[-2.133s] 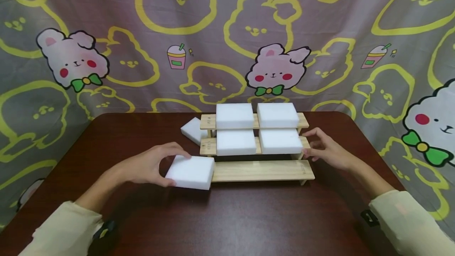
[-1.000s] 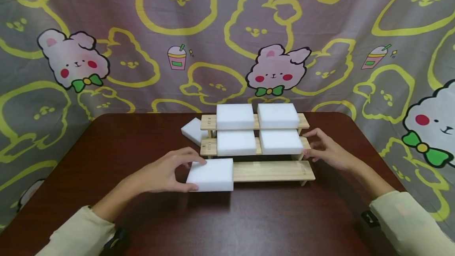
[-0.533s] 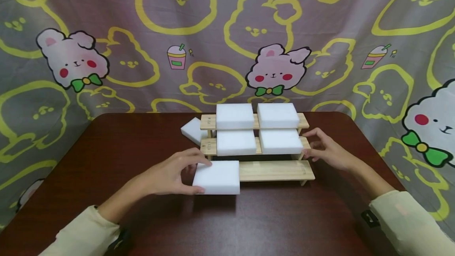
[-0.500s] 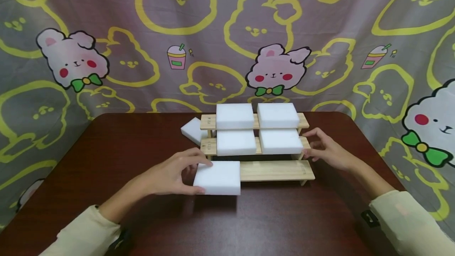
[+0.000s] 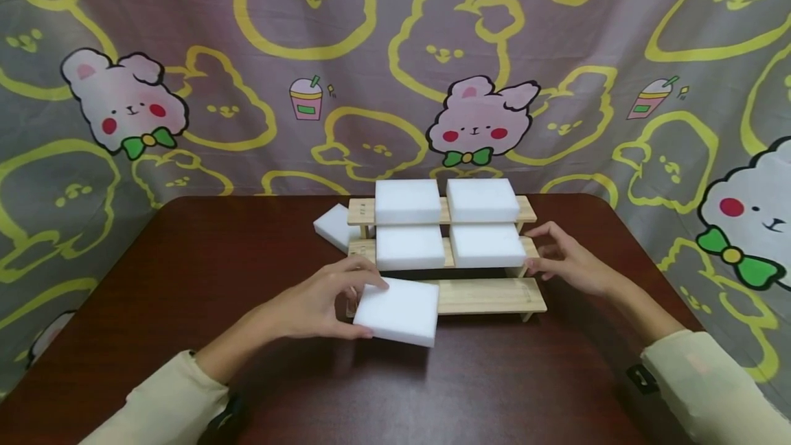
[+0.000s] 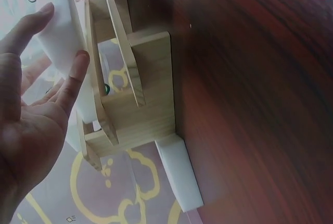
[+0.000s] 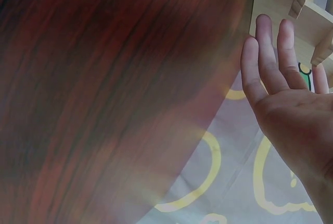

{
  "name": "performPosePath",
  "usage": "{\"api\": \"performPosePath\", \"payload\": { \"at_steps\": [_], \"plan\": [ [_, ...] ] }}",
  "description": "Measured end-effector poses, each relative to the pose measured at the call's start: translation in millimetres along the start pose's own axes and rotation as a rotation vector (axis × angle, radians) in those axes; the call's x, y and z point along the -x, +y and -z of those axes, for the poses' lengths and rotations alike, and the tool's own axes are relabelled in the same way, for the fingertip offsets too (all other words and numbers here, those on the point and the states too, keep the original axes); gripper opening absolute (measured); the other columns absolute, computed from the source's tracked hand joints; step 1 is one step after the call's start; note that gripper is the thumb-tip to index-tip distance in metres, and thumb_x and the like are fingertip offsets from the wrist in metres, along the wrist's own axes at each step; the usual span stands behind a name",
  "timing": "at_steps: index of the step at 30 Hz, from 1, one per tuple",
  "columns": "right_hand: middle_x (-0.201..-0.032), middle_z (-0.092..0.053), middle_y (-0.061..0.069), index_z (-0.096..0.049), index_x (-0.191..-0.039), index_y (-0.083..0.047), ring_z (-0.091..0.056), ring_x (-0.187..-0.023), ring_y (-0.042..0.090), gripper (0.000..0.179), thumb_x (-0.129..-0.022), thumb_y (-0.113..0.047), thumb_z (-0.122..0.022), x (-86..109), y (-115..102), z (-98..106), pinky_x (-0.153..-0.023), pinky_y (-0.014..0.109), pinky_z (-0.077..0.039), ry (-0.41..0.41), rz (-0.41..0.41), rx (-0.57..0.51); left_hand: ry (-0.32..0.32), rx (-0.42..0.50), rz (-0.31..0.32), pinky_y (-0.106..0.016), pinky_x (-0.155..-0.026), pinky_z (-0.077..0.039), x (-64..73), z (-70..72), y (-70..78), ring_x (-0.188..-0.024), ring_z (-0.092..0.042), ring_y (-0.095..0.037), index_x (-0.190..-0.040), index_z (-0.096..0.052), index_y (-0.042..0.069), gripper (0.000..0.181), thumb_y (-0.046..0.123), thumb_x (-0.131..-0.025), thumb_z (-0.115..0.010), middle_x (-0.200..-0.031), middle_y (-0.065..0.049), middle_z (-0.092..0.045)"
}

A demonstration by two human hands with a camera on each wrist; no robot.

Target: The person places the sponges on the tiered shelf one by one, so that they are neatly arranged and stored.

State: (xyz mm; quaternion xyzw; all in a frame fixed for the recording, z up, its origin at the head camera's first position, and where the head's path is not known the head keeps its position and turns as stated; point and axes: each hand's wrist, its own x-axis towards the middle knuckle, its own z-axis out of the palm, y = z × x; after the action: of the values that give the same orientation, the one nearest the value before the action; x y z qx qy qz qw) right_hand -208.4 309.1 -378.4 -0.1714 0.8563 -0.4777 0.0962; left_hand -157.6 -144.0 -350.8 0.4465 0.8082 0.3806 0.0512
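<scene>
My left hand [image 5: 327, 297] pinches a white foam block [image 5: 398, 311] between thumb and fingers, over the left front of the lowest tier of a wooden three-step rack [image 5: 488, 296]. The block sits slightly turned, its right end lower in the head view; whether it touches the shelf I cannot tell. In the left wrist view, fingertips and thumb press opposite sides of the block [image 6: 60, 31]. My right hand [image 5: 568, 263] is at the rack's right end by the middle tier. Its fingers [image 7: 268, 62] are extended near the side panel in the right wrist view.
Two foam blocks [image 5: 408, 201] stand on the top tier and two more blocks [image 5: 410, 247] on the middle one. Another foam block [image 5: 336, 225] lies on the dark wooden table [image 5: 204, 239] behind the rack's left end. A patterned curtain [image 5: 247, 19] hangs behind.
My left hand has carried the foam block rightward from the lowest tier's left end, and the block has turned slightly. My right hand has stayed at the rack's right end.
</scene>
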Motion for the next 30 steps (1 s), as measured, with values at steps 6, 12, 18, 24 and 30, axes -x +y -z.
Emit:
{"api": "performPosePath", "payload": {
  "at_steps": [6, 12, 18, 24, 30],
  "plan": [
    [-0.109, -0.068, 0.022, -0.035, -0.139, 0.003, -0.072, -0.090, 0.022, 0.052, -0.100, -0.010, -0.066, 0.2, 0.2, -0.2, -0.072, 0.040, -0.058, -0.003, 0.013, -0.001, -0.025, 0.041, 0.024, -0.037, -0.073, -0.062, -6.4, -3.9, 2.4, -0.088, -0.065, -0.010, -0.129, -0.065, 0.007, 0.058, 0.008, -0.077, -0.091, -0.133, -0.010, -0.055],
    [-0.111, -0.067, 0.023, -0.035, -0.139, 0.004, -0.073, -0.090, 0.022, 0.050, -0.100, -0.009, -0.065, 0.1, 0.5, 0.3, -0.072, 0.040, -0.058, -0.004, 0.022, 0.007, -0.063, 0.072, 0.016, -0.035, -0.079, -0.062, -13.9, -9.7, 4.1, -0.093, -0.066, -0.011, -0.132, -0.063, 0.004, 0.058, 0.003, -0.079, -0.088, -0.135, -0.013, -0.052],
    [-0.111, -0.066, 0.023, -0.034, -0.139, 0.004, -0.072, -0.091, 0.021, 0.051, -0.101, -0.010, -0.066, 0.1, -0.5, 0.3, -0.073, 0.039, -0.058, -0.009, 0.014, 0.011, -0.063, -0.003, -0.005, -0.032, -0.081, -0.060, -21.9, -17.7, 9.3, -0.093, -0.065, -0.016, -0.130, -0.064, 0.005, 0.053, 0.011, -0.083, -0.088, -0.133, -0.010, -0.055],
    [-0.110, -0.067, 0.023, -0.034, -0.139, 0.004, -0.072, -0.090, 0.021, 0.051, -0.100, -0.009, -0.066, -0.1, 0.2, 0.2, -0.073, 0.039, -0.058, -0.008, 0.021, 0.015, -0.048, -0.072, -0.031, -0.029, -0.084, -0.057, -32.7, -28.2, 14.6, -0.095, -0.061, -0.018, -0.126, -0.066, 0.005, 0.051, 0.017, -0.082, -0.089, -0.127, -0.005, -0.056],
    [-0.109, -0.067, 0.022, -0.035, -0.138, 0.004, -0.072, -0.089, 0.020, 0.051, -0.100, -0.009, -0.066, -0.7, 1.3, 0.5, -0.072, 0.039, -0.059, -0.006, 0.023, 0.008, -0.038, -0.078, -0.078, -0.025, -0.086, -0.056, -45.0, -40.1, 15.2, -0.095, -0.063, -0.020, -0.124, -0.066, 0.004, 0.050, 0.020, -0.083, -0.089, -0.123, -0.005, -0.057]
  ]
}}
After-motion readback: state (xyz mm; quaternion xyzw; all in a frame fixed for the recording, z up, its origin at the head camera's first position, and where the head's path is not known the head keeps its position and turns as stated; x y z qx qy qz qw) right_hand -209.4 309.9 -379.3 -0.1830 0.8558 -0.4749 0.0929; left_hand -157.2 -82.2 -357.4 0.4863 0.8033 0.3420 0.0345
